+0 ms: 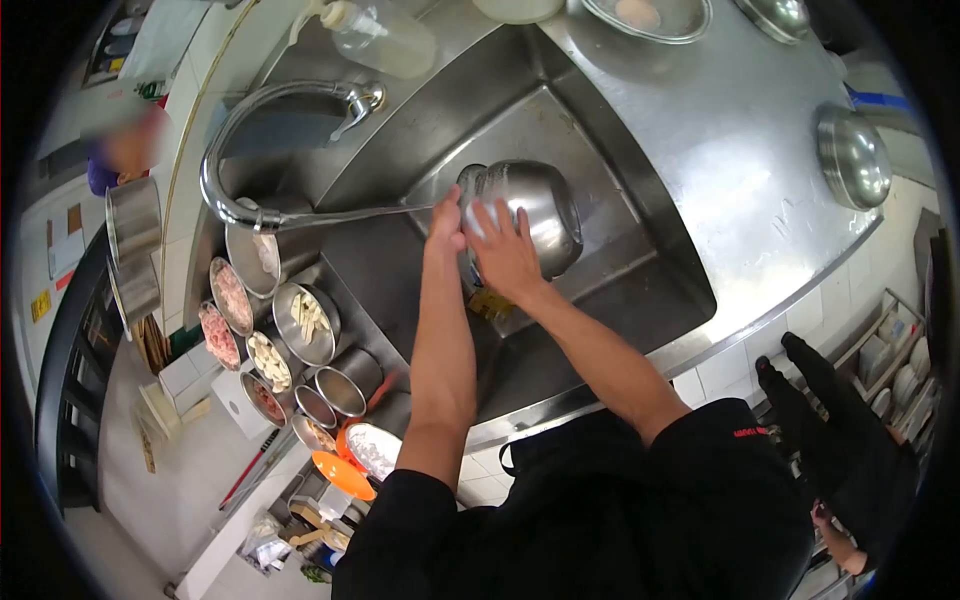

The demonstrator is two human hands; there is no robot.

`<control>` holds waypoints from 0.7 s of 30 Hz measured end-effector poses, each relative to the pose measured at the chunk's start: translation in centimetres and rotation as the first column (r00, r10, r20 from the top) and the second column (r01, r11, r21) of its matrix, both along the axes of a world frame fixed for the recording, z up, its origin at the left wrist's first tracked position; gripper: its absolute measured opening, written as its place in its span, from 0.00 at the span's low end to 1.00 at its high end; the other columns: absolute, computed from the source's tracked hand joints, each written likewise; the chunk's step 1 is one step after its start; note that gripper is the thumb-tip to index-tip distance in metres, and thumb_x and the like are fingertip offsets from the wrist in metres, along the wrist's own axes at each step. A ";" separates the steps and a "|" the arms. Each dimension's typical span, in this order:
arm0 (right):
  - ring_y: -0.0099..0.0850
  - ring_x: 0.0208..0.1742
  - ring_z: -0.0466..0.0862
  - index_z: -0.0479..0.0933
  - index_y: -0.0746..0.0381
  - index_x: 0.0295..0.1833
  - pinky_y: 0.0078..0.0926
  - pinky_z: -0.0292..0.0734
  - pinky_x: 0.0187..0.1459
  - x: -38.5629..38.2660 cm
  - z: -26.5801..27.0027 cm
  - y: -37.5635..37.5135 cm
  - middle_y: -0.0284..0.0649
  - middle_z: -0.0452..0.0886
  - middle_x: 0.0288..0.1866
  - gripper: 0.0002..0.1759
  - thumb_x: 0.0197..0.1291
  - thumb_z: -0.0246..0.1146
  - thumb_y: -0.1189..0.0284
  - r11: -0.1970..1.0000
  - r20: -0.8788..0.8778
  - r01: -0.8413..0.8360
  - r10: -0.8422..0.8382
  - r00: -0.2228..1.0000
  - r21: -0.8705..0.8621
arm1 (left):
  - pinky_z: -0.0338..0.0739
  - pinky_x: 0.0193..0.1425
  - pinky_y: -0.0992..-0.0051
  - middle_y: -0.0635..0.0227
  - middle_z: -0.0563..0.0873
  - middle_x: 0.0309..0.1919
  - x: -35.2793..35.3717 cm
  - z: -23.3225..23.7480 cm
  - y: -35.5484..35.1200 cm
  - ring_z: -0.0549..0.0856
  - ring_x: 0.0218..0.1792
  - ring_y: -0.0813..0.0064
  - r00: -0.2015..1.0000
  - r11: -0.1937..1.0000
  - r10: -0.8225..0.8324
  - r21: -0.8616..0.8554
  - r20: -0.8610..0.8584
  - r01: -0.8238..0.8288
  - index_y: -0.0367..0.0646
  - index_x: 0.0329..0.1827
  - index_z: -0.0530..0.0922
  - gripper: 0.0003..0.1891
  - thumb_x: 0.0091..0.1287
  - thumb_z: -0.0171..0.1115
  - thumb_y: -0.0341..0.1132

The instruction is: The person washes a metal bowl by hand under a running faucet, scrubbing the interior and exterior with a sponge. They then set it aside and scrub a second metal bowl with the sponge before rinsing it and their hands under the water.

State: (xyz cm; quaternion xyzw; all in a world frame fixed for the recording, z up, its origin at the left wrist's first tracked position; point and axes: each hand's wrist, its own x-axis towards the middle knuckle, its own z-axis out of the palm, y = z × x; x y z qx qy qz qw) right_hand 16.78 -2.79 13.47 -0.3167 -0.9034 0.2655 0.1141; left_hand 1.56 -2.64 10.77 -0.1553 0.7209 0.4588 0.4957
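A shiny metal bowl [553, 205] is tilted on its side in the steel sink [655, 290], foamy water on its upper part. My left hand [446, 222] is closed at the bowl's left rim, right where the water stream meets it. My right hand [508, 258] has its fingers spread over the bowl's near left side, slightly blurred by motion. Below my right wrist, a yellowish piece [490, 303] lies in the sink, partly covered. Water runs from the curved faucet [240, 130] on the left towards my hands.
Left of the sink, several metal bowls of food, such as pale strips [308, 315], crowd the counter by an orange-rimmed container [345, 474]. A soap bottle [380, 38] stands behind the faucet. Another metal bowl [855, 158] sits far right. One person [850, 430] stands at right, another [125, 145] at left.
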 end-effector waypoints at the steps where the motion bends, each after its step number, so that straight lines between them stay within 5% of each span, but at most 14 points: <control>1: 0.50 0.75 0.58 0.78 0.53 0.58 0.61 0.52 0.70 1.0 0.1 0.1 0.44 0.64 0.73 0.23 0.57 0.61 0.59 0.995 0.005 -0.102 0.102 0.995 -0.005 | 0.76 0.53 0.65 0.52 0.81 0.53 -0.5 -0.6 0.5 0.81 0.52 0.61 0.999 0.997 -0.047 -0.060 0.010 0.048 0.33 0.55 0.77 0.24 0.75 0.47 0.48; 2: 0.50 0.75 0.58 0.78 0.53 0.58 0.61 0.52 0.70 1.9 -0.1 0.7 0.44 0.64 0.73 0.23 0.57 0.61 0.59 0.995 0.009 -0.097 0.097 0.995 -0.007 | 0.76 0.53 0.65 0.52 0.81 0.53 -0.4 -1.3 0.4 0.81 0.52 0.61 0.999 0.997 -0.052 -0.061 0.015 0.053 0.33 0.55 0.77 0.24 0.75 0.47 0.48; 4: 0.48 0.74 0.59 0.78 0.48 0.58 0.60 0.54 0.70 2.8 -0.2 3.2 0.40 0.64 0.73 0.26 0.51 0.67 0.56 0.973 -0.085 -0.216 0.209 0.974 -0.080 | 0.79 0.49 0.63 0.53 0.81 0.53 -0.6 -4.2 -1.0 0.82 0.49 0.61 0.936 0.976 -0.204 0.017 -0.288 0.218 0.30 0.58 0.74 0.24 0.74 0.52 0.46; 6: 0.48 0.74 0.60 0.78 0.45 0.58 0.60 0.55 0.70 1.5 -1.7 4.1 0.40 0.64 0.73 0.29 0.47 0.69 0.55 0.991 -0.153 -0.131 0.124 0.980 -0.034 | 0.76 0.49 0.61 0.47 0.82 0.49 0.5 -3.8 -1.0 0.82 0.48 0.59 0.856 0.952 -0.296 -0.056 -0.424 0.302 0.29 0.51 0.77 0.20 0.72 0.52 0.42; 8: 0.48 0.74 0.60 0.77 0.44 0.58 0.61 0.55 0.69 0.1 -1.0 4.6 0.40 0.64 0.73 0.28 0.49 0.69 0.55 0.960 -0.048 0.266 -0.271 0.962 -0.084 | 0.75 0.48 0.61 0.46 0.82 0.48 3.2 0.5 1.0 0.82 0.46 0.59 0.823 0.961 -0.255 -0.227 -0.508 0.158 0.27 0.49 0.78 0.19 0.71 0.54 0.40; 9: 0.48 0.73 0.61 0.77 0.42 0.59 0.62 0.56 0.68 0.2 -0.3 3.4 0.40 0.64 0.73 0.28 0.49 0.69 0.55 0.958 0.019 0.285 -0.285 0.958 -0.031 | 0.75 0.48 0.62 0.47 0.83 0.47 2.6 -0.2 0.7 0.83 0.44 0.61 0.727 0.924 -0.373 -0.296 -0.576 0.240 0.28 0.49 0.78 0.19 0.70 0.55 0.40; 10: 0.48 0.73 0.61 0.77 0.42 0.59 0.62 0.56 0.68 1.0 0.0 3.1 0.40 0.64 0.73 0.28 0.49 0.69 0.55 0.957 0.017 0.289 -0.289 0.957 -0.028 | 0.75 0.48 0.62 0.47 0.83 0.47 1.9 -0.8 0.1 0.83 0.44 0.61 0.725 0.925 -0.374 -0.292 -0.578 0.244 0.28 0.49 0.78 0.19 0.70 0.55 0.40; 12: 0.49 0.73 0.62 0.76 0.42 0.61 0.63 0.58 0.66 3.0 0.2 3.2 0.41 0.63 0.73 0.29 0.50 0.68 0.56 0.999 -0.083 -0.002 -0.002 0.997 -0.048 | 0.75 0.50 0.64 0.48 0.83 0.48 0.1 -2.0 -1.8 0.83 0.45 0.63 0.791 0.916 -0.399 -0.232 -0.464 0.327 0.28 0.51 0.78 0.21 0.70 0.56 0.41; 13: 0.49 0.73 0.61 0.74 0.40 0.64 0.63 0.60 0.65 2.9 -0.8 4.7 0.41 0.64 0.73 0.29 0.53 0.65 0.51 0.997 -0.030 -0.061 0.060 0.998 -0.055 | 0.73 0.58 0.67 0.49 0.81 0.56 -0.5 -2.4 -2.5 0.80 0.56 0.62 0.851 0.941 -0.337 -0.104 -0.403 0.323 0.28 0.59 0.74 0.24 0.70 0.57 0.41; 14: 0.48 0.73 0.61 0.74 0.42 0.64 0.62 0.60 0.65 1.2 -2.4 7.0 0.40 0.64 0.73 0.30 0.55 0.63 0.50 0.987 0.033 -0.048 0.053 0.998 -0.154 | 0.73 0.58 0.67 0.49 0.81 0.56 -0.7 -3.2 -2.7 0.80 0.56 0.62 0.852 0.940 -0.339 -0.108 -0.399 0.323 0.28 0.59 0.74 0.24 0.70 0.57 0.41; 16: 0.48 0.73 0.62 0.73 0.46 0.65 0.60 0.60 0.66 -2.6 -5.1 11.2 0.41 0.65 0.73 0.30 0.58 0.58 0.48 0.882 0.225 0.020 0.098 0.969 -0.472 | 0.74 0.57 0.67 0.51 0.82 0.54 0.4 -1.4 -3.5 0.81 0.54 0.62 0.770 0.912 -0.409 -0.214 -0.490 0.349 0.31 0.60 0.75 0.24 0.70 0.56 0.43; 17: 0.49 0.72 0.63 0.73 0.49 0.65 0.60 0.60 0.66 -4.5 -4.7 13.7 0.41 0.65 0.73 0.30 0.59 0.56 0.49 0.773 0.325 0.092 0.153 0.933 -0.628 | 0.75 0.54 0.66 0.51 0.83 0.54 -0.8 -4.0 -4.4 0.81 0.53 0.62 0.496 0.780 -0.622 -0.416 -0.606 0.469 0.32 0.58 0.77 0.23 0.71 0.55 0.44; 21: 0.56 0.72 0.61 0.73 0.53 0.65 0.59 0.57 0.67 -6.4 -3.0 11.0 0.49 0.64 0.72 0.29 0.59 0.55 0.55 0.886 0.381 0.117 0.072 0.922 -0.450 | 0.74 0.50 0.63 0.53 0.85 0.42 -0.9 -1.9 -1.6 0.82 0.43 0.63 0.651 0.811 -0.585 -0.352 -0.484 0.467 0.28 0.49 0.79 0.21 0.71 0.52 0.42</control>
